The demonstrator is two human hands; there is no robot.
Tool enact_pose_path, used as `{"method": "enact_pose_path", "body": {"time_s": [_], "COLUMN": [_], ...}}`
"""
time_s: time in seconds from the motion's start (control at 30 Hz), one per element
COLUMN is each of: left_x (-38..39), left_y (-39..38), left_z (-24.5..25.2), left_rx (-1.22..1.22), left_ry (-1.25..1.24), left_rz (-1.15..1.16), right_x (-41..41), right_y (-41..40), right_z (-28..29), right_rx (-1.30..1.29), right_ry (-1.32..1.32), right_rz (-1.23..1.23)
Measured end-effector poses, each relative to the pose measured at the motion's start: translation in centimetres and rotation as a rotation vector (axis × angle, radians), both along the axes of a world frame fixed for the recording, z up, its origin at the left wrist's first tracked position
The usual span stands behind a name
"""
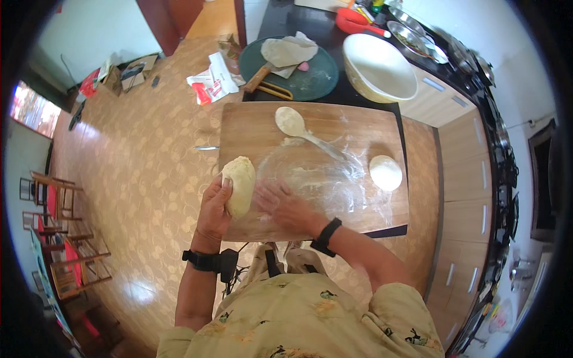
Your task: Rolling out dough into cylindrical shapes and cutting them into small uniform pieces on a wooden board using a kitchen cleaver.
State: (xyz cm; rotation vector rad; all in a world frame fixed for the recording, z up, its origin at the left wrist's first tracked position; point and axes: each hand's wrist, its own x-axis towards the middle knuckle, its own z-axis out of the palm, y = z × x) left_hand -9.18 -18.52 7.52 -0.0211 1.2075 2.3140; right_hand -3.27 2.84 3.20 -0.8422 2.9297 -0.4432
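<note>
My left hand [215,206] grips a thick oblong lump of pale dough [241,190], holding it upright over the left edge of a wooden board [250,121]. The thumb presses on the dough's near side. Just right of the lump, my right hand [286,206] is blurred by motion, low over the board or touching it, and nothing shows in its fingers. White flour [331,183] is smeared across the board's middle. Further back lies a large spoon [291,121] with flour in its bowl. A round white lump [386,173], apparently floured dough, sits near the right edge.
Behind the board, a green round cutting board [324,67] carries a wooden-handled cleaver [258,79] and a whitish cloth or paper [288,50]. A big white basin [380,67] and a red strainer or ladle [353,21] stand on the black counter [284,20]. Cabinets [465,179] line the right.
</note>
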Motion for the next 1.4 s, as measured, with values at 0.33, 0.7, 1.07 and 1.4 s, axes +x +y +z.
{"method": "enact_pose_path", "body": {"time_s": [0.33,0.7,1.07,1.4], "left_x": [0.5,4.0,2.3,-1.3], "left_y": [7.2,14.5,15.6,20.1], "left_z": [-0.4,-2.7,-3.1,-6.6], "left_rx": [-0.166,-0.578,-0.759,-0.703], "left_ry": [0.073,0.708,0.604,0.430], "left_rz": [-0.179,-0.331,-0.387,-0.185], "right_x": [2.3,2.2,4.5,4.9], "right_y": [10.7,13.9,12.7,17.8], "right_z": [0.8,-0.5,3.0,1.8], "right_rx": [0.045,-0.976,-0.758,-0.598], "right_ry": [0.061,-0.338,-0.138,-0.043], "right_rz": [-0.407,-0.850,-0.700,-0.765]}}
